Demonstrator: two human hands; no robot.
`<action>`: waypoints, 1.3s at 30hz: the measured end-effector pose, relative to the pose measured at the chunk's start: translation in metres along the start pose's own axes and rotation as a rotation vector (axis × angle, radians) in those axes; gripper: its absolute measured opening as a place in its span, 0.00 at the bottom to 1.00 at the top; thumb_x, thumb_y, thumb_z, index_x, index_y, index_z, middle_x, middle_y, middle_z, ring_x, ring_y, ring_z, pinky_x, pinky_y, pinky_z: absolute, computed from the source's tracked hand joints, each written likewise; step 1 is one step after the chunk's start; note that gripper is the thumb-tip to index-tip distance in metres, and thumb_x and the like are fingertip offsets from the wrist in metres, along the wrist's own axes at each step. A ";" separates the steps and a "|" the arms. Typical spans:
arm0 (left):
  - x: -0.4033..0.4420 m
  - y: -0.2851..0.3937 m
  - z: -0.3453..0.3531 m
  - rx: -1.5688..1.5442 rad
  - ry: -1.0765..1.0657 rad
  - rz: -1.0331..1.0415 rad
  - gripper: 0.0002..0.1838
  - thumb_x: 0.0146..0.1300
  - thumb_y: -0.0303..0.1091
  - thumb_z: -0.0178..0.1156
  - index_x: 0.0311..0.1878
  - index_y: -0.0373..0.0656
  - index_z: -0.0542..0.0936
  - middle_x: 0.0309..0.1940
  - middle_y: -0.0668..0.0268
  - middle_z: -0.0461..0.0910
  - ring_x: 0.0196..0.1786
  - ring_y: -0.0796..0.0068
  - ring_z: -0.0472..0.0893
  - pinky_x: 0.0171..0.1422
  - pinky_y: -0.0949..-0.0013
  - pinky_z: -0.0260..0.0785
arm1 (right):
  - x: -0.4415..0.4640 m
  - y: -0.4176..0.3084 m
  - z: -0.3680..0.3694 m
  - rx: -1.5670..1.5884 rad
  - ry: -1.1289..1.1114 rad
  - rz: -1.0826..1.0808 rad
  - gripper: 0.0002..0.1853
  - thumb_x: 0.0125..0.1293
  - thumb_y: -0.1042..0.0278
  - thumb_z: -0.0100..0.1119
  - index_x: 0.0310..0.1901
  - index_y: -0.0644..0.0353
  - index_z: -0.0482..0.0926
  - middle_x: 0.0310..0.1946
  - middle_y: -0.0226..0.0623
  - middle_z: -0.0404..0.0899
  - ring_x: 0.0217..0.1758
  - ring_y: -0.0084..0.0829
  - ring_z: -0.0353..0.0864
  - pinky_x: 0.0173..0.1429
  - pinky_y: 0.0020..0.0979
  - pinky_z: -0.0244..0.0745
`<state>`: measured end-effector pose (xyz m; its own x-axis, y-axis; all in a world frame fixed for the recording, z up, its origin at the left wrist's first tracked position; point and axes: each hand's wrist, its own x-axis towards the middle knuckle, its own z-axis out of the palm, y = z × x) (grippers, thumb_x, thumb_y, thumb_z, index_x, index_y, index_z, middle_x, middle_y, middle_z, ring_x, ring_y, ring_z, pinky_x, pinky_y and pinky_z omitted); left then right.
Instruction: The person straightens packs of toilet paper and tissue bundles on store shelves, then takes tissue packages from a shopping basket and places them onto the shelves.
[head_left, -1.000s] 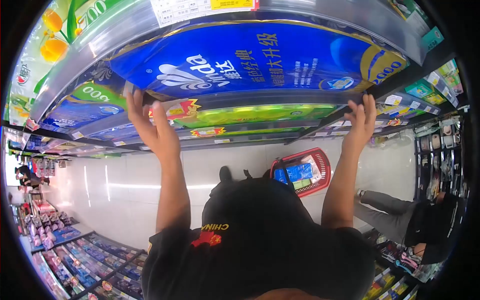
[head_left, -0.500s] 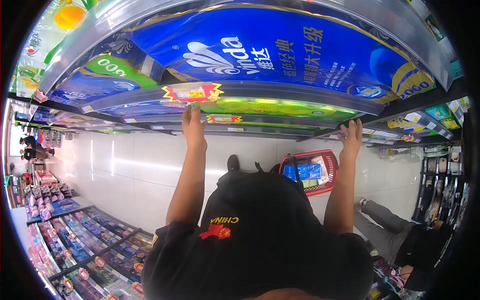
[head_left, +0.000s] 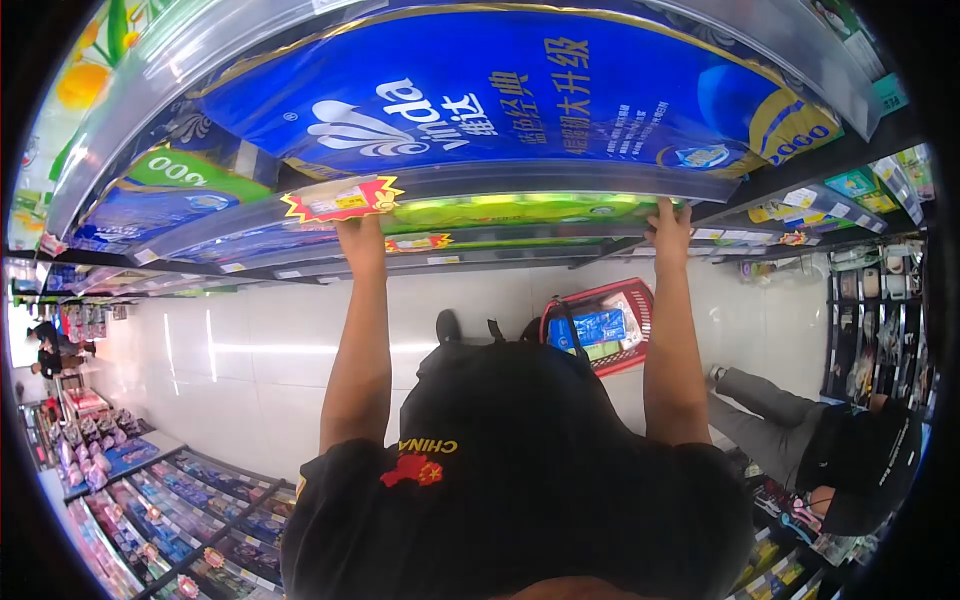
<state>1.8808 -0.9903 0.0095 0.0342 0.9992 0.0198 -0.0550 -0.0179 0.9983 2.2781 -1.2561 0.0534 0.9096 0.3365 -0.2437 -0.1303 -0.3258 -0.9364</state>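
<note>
My left hand reaches up to the shelf below the large blue Vinda pack. Its fingers are hidden behind a red and yellow starburst price tag. My right hand is at the right end of the green pack, its fingers partly curled and apart. Whether it touches the pack is too small to tell. The green pack lies on the shelf level under the blue one, between my two hands.
A red basket holding a blue pack and other items stands on the pale floor. At the right is a person in grey trousers. Stocked shelves are at the lower left, and more racks stand at the far right.
Both hands have moved from the lower edge of the blue pack to the green pack's level. The left hand's fingers have gone behind the starburst tag. The view has shifted slightly.
</note>
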 end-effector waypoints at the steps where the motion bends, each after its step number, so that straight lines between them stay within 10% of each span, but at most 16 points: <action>1: -0.004 0.005 -0.001 0.026 -0.004 -0.004 0.32 0.63 0.29 0.63 0.67 0.34 0.62 0.61 0.55 0.74 0.62 0.67 0.73 0.69 0.64 0.62 | 0.000 0.002 0.001 0.006 0.016 0.006 0.42 0.64 0.41 0.63 0.71 0.59 0.61 0.55 0.39 0.73 0.55 0.33 0.78 0.41 0.31 0.75; 8: -0.049 0.042 -0.003 0.009 0.056 -0.203 0.45 0.66 0.38 0.65 0.77 0.34 0.49 0.63 0.52 0.71 0.65 0.64 0.71 0.68 0.65 0.63 | -0.022 0.017 -0.009 0.196 -0.023 -0.016 0.37 0.68 0.50 0.61 0.72 0.56 0.57 0.56 0.39 0.72 0.53 0.35 0.80 0.42 0.32 0.76; 26: -0.084 0.003 -0.062 -0.361 0.003 -0.515 0.37 0.73 0.64 0.44 0.73 0.46 0.61 0.70 0.63 0.66 0.70 0.63 0.68 0.69 0.53 0.64 | -0.054 0.068 -0.038 0.625 -0.196 0.081 0.34 0.76 0.38 0.42 0.72 0.57 0.61 0.64 0.41 0.72 0.62 0.37 0.77 0.60 0.41 0.76; 39: -0.093 -0.020 -0.074 -0.415 0.037 -0.634 0.34 0.72 0.63 0.44 0.74 0.54 0.62 0.73 0.67 0.63 0.75 0.63 0.62 0.74 0.49 0.54 | -0.050 0.100 -0.049 0.778 -0.275 0.151 0.33 0.78 0.39 0.29 0.72 0.56 0.63 0.68 0.40 0.68 0.70 0.41 0.69 0.69 0.45 0.69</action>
<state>1.8053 -1.0806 -0.0160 0.1512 0.8146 -0.5600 -0.4072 0.5675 0.7156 2.2387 -1.3486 -0.0152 0.7452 0.5745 -0.3385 -0.5694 0.2841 -0.7714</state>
